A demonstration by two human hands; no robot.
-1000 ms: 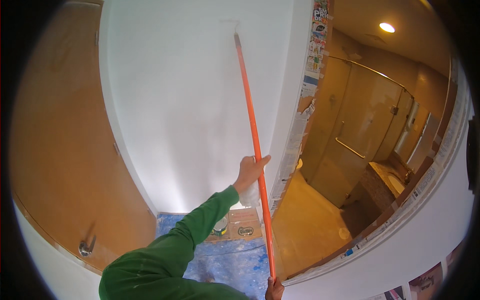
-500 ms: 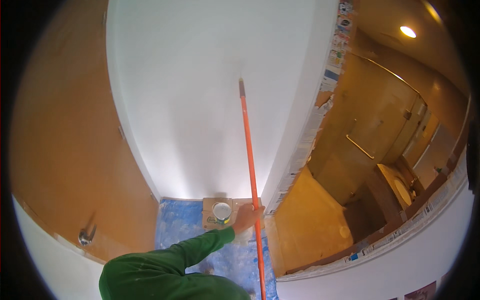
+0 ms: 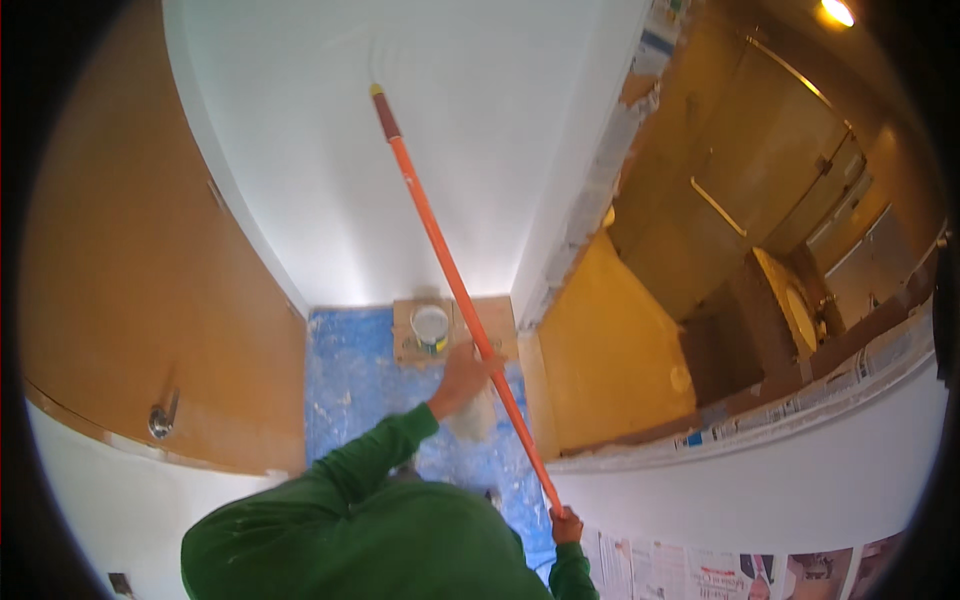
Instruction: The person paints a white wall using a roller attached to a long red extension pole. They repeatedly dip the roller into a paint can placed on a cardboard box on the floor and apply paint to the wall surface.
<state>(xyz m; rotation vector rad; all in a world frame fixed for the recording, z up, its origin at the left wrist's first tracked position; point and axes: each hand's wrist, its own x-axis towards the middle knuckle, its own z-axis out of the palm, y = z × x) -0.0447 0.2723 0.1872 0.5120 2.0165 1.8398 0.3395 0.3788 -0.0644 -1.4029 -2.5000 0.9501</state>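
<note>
A long orange extension pole (image 3: 440,245) slants from the white wall (image 3: 330,130) down toward my right side. Its upper end has a dark red sleeve and a yellow tip, with what looks like a faint thin frame beyond it against the wall. My left hand (image 3: 463,382) is closed around the middle of the pole. Lower down, my right hand (image 3: 566,526) grips it near its bottom end. Just beyond my left hand stands an open paint bucket (image 3: 430,343) with whitish contents, on a flattened piece of cardboard (image 3: 500,325).
Paint-spotted blue covering (image 3: 345,390) lies on the floor. At left is a brown door (image 3: 120,260) with a lever handle (image 3: 160,420). To the right, a doorway edged with masking newspaper (image 3: 590,215) opens on a bathroom (image 3: 590,370). More newspaper (image 3: 660,570) hangs at lower right.
The pole's upper end has swung left and come nearer, so the pole slants more. My left hand has shifted slightly left. My right hand has come into view at the lower end.
</note>
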